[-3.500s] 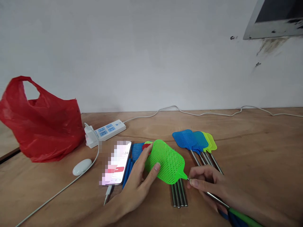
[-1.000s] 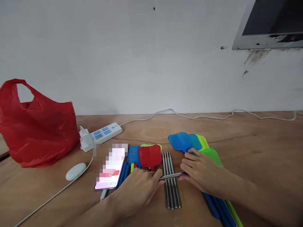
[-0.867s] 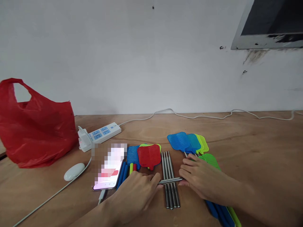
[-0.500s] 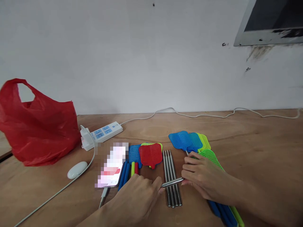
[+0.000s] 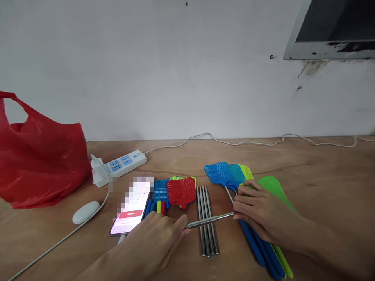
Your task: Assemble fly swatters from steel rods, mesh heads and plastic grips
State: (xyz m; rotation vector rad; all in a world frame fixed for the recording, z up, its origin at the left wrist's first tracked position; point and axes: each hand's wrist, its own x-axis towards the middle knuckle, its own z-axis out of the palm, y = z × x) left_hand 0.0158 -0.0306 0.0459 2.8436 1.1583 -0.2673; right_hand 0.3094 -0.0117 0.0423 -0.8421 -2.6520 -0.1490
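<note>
A thin metal rod (image 5: 209, 220) lies crosswise over a row of several metal rods (image 5: 206, 226) on the wooden table (image 5: 322, 183). My left hand (image 5: 155, 244) pinches its left end. My right hand (image 5: 258, 212) pinches its right end, resting over a fan of assembled fly swatters (image 5: 234, 175) with blue and green heads and blue and green handles. A bright green swatter head (image 5: 274, 187) lies just right of my right hand. Between the phone and the rods sit loose swatter heads, a red one (image 5: 181, 192) on top, with coloured handle sleeves (image 5: 156, 206) beside them.
A phone (image 5: 130, 208) with a lit screen lies left of the loose heads, a cable at its near end. A white power strip (image 5: 118, 166), a white oval object (image 5: 85, 211) and a red plastic bag (image 5: 38, 156) stand at the left. White cable runs along the wall.
The bright green swatter I held earlier now lies with the fan at the right. Since a second ago the crosswise rod looks longer, my right hand having shifted right along it.
</note>
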